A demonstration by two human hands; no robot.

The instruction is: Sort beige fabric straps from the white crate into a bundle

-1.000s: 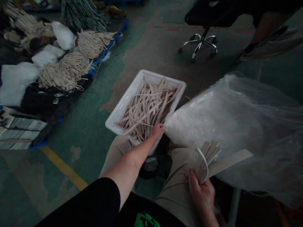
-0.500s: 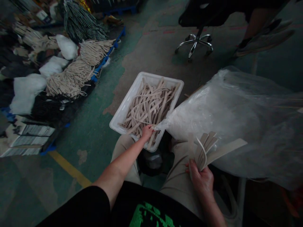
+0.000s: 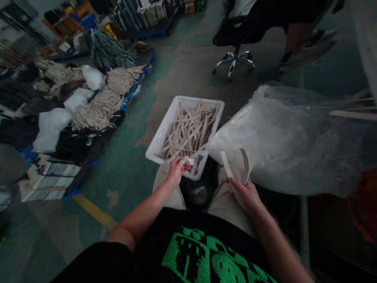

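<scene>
My left hand (image 3: 176, 172) is closed at the near edge of a white tray (image 3: 157, 142). It pinches the drawn-out corner of a big clear plastic bag (image 3: 273, 129); a small pale piece also shows at the fingertips, too blurred to name. Inside the tray lies a tangled heap of flat beige straps (image 3: 188, 127). Over my right thigh, my right hand (image 3: 247, 193) is wrapped round a bundle of beige straps (image 3: 240, 167), whose upper ends fan out and bend over beside the bag.
Pallets at the left carry strap bundles (image 3: 98, 108), white bags (image 3: 53, 127) and grey-green cords (image 3: 110, 49). A wheeled office chair (image 3: 234, 57) stands ahead, with a person's leg (image 3: 294, 39) nearby. A grey metal leg (image 3: 304, 224) is at my right.
My left hand has drawn back slightly toward me. The straps in my right hand have swung up and gathered closer, and that hand has risen. The view has shifted.
</scene>
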